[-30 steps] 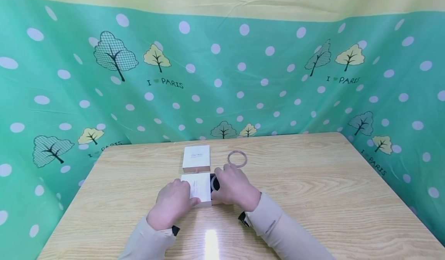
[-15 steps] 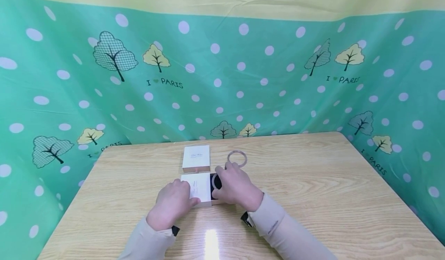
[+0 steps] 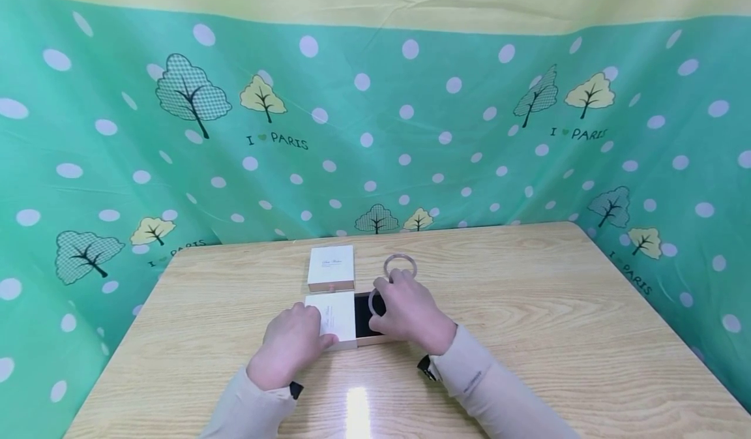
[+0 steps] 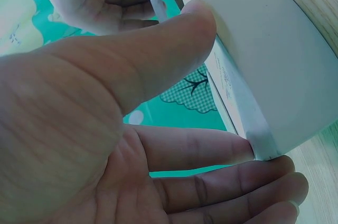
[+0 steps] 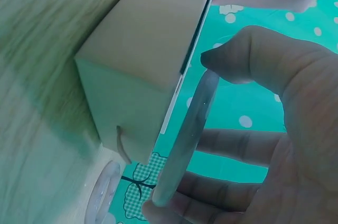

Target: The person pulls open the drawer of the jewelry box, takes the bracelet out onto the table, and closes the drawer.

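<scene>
My left hand (image 3: 293, 338) holds the front white box (image 3: 338, 319) by its outer sleeve, thumb on the near side and fingers at the far side. From the sleeve's right end a drawer (image 3: 364, 325) with a black lining sticks out. Over this drawer my right hand (image 3: 413, 315) pinches a pale bangle (image 5: 185, 139) between thumb and fingertips. In the right wrist view the bangle is tilted and stands apart from the drawer's side (image 5: 142, 28). A small ribbon pull (image 5: 121, 145) hangs on the drawer's end. The drawer's right part is hidden behind my right hand.
A second white box (image 3: 331, 266), shut, lies just behind the front one. Another pale bangle (image 3: 414, 267) lies flat on the wooden table (image 3: 499, 295), right behind my right hand. A green dotted curtain (image 3: 446, 165) hangs along the table's back and sides.
My right hand has moved right with the bangle, and more of the drawer's black lining shows. My left hand has stayed on the front box.
</scene>
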Motion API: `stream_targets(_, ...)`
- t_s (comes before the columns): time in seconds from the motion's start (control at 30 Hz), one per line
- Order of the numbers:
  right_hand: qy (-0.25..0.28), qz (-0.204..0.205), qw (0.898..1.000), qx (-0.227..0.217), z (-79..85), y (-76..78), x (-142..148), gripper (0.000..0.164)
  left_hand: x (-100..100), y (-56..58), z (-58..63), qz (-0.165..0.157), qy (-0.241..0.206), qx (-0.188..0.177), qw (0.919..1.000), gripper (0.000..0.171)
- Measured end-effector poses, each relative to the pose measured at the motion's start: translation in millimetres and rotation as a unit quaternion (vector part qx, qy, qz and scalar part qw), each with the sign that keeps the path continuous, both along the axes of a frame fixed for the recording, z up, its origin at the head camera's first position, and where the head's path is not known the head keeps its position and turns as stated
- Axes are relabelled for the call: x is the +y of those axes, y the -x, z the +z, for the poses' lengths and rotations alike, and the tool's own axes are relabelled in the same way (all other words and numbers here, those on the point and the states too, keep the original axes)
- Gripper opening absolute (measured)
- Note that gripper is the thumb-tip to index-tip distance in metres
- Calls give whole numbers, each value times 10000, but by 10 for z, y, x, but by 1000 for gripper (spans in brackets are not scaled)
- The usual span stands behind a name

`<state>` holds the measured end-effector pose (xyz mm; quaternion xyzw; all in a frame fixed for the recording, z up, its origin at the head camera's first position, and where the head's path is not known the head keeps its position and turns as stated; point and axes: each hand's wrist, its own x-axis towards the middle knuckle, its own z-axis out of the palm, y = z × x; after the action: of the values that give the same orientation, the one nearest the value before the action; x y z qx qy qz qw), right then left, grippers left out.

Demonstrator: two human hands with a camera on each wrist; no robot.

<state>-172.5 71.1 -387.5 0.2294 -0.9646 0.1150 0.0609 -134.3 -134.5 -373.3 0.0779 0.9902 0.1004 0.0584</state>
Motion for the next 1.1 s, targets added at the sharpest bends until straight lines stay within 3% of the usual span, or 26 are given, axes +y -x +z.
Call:
stream_targets(0.27, 109, 5, 9999, 81, -7, -11, 67, 44, 6, -6, 7, -14, 37, 37, 10000, 46)
stream_targets(0.57, 67, -374, 9983, -443, 36, 19, 183, 57, 10, -13, 1, -11, 37, 97, 9999, 46)
stream_targets(0.83, 93, -602, 9960, -650, 52, 55, 261, 37, 2, -6, -16, -39, 5, 128, 9999, 46)
stream_targets(1.1, 26, -735, 9944, -764, 40, 61, 283, 42, -2, 0, -26, -34, 18, 128, 9999, 46)
